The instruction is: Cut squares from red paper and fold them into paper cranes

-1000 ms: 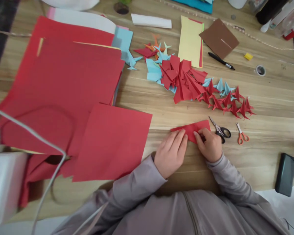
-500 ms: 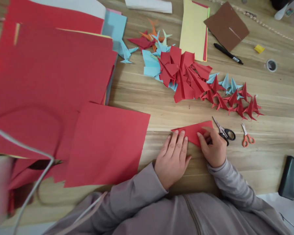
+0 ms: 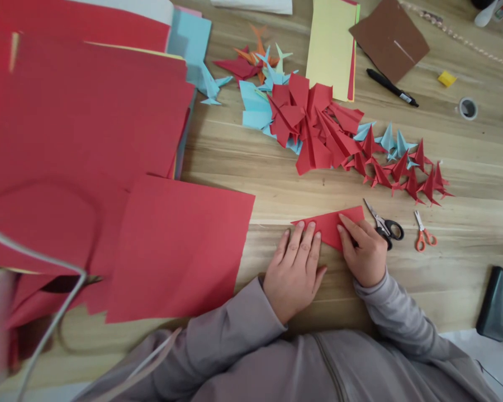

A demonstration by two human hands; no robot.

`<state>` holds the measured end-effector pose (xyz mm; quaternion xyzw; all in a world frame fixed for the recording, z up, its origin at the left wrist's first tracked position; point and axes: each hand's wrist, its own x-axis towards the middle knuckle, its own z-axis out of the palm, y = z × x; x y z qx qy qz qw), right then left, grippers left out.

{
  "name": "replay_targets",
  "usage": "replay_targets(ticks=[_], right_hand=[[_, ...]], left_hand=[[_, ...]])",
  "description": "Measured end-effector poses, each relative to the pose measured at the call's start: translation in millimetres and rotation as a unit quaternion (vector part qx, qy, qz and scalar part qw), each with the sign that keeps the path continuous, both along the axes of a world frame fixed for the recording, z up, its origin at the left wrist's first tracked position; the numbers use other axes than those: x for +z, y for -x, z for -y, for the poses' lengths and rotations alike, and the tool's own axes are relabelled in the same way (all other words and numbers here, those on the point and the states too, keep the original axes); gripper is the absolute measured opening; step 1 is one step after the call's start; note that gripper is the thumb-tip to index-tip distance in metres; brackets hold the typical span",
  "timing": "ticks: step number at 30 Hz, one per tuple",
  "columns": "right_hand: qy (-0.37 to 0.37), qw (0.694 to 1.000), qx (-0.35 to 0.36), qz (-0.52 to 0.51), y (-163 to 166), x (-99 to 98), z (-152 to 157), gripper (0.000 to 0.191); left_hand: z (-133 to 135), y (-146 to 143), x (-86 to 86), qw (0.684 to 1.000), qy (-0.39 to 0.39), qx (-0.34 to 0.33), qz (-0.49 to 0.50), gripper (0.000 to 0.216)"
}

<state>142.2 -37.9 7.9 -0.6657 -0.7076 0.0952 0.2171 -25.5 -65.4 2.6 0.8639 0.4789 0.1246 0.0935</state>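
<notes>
A folded piece of red paper (image 3: 330, 228), tapering to a point at its left end, lies on the wooden table in front of me. My left hand (image 3: 295, 271) rests flat on its left part, fingers stretched out over the lower edge. On the right part, the thumb and index fingertips of my right hand (image 3: 364, 251) press close together on the paper, while the other fingers curl under. Black-handled scissors (image 3: 388, 228) lie just beyond my right hand, partly covered by it.
Left of my hands are a large red sheet (image 3: 184, 251) and a stack of red paper (image 3: 84, 123). Folded red paper pieces (image 3: 314, 123) and small red and blue figures (image 3: 402, 162) lie farther back. Small orange scissors (image 3: 423, 231) and a black case (image 3: 497, 304) are at right.
My right index finger has come down onto the folded paper, where it was bent and raised before. My left hand stays on the paper. The view has shifted slightly.
</notes>
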Motion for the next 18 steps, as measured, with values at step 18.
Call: replay_targets(ticks=[18], right_hand=[[0.013,1.0,-0.001,0.013,-0.8,-0.4,-0.3,0.03]], left_hand=[[0.5,0.0,0.9,1.0,-0.016,0.012,0.01,0.057]])
